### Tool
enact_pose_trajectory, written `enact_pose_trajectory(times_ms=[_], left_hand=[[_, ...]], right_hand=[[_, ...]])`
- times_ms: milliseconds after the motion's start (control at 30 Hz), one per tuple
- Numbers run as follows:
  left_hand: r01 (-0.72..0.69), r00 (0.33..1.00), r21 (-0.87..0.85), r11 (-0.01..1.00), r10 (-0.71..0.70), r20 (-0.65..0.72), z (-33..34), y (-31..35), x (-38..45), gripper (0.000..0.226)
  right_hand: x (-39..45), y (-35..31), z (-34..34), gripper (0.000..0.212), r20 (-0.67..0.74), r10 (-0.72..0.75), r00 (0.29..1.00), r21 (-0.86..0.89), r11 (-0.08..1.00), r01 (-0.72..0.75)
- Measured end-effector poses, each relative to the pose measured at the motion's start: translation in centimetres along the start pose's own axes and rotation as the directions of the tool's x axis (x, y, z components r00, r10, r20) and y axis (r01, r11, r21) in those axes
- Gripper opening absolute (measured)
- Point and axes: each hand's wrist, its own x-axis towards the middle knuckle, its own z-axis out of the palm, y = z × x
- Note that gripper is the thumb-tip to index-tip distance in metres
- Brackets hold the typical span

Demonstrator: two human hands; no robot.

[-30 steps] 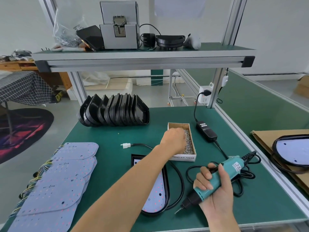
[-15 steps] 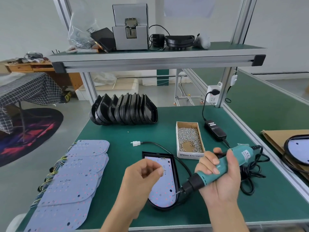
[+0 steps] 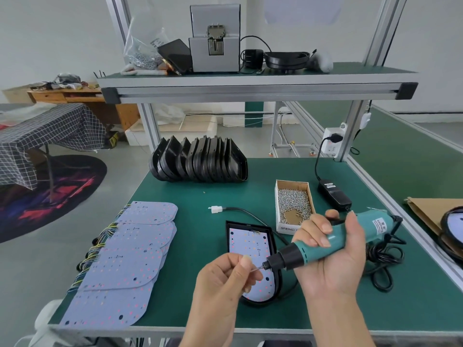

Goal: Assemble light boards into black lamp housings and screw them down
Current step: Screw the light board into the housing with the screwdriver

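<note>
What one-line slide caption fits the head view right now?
Left hand pinches a screw at the tip of the teal electric screwdriver gripped by the right hand, above the light board in its black housing.

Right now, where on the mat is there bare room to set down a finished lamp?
Bare green mat lies between the row of black housings, the light boards and the white connector. Another bare patch lies right of the power adapter. It is crowded around the screw box and the coiled cord.

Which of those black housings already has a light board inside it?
The black housing lying flat under the hands; the row of housings behind stands on edge, empty.
</note>
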Motion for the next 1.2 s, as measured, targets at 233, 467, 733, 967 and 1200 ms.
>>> enact_pose_trajectory(times_ms=[233, 467, 733, 967, 1200], left_hand=[[-0.091, 0.996, 0.223, 0.970, 0.089, 0.020, -0.4, 0.0, -0.6, 0.042], [-0.139, 0.988, 0.315, 0.939, 0.152, -0.018, 0.0, 0.0, -0.8, 0.045], [-0.114, 0.988, 0.292, 0.950, 0.138, -0.064, 0.5, -0.2, -0.8, 0.050], [-0.147, 0.968, 0.413, 0.899, 0.216, -0.125, 0.9, 0.2, -1.3, 0.048], [-0.174, 0.932, 0.530, 0.830, 0.313, -0.184, 1.2, -1.0, -1.4, 0.030]], right_hand=[[-0.1, 0.1, 0.5, 0.024, 0.006, -0.051, 0.999, -0.037, 0.998, 0.051], [-0.5, 0.2, 0.8, 0.029, 0.046, -0.099, 0.994, -0.105, 0.989, 0.104], [-0.7, -0.1, 1.2, 0.022, 0.093, -0.119, 0.989, -0.138, 0.982, 0.131], [-1.1, 0.1, 1.5, 0.029, 0.117, -0.174, 0.978, -0.205, 0.959, 0.195], [-1.4, 0.9, 1.5, 0.035, 0.179, -0.190, 0.965, -0.268, 0.935, 0.233]])
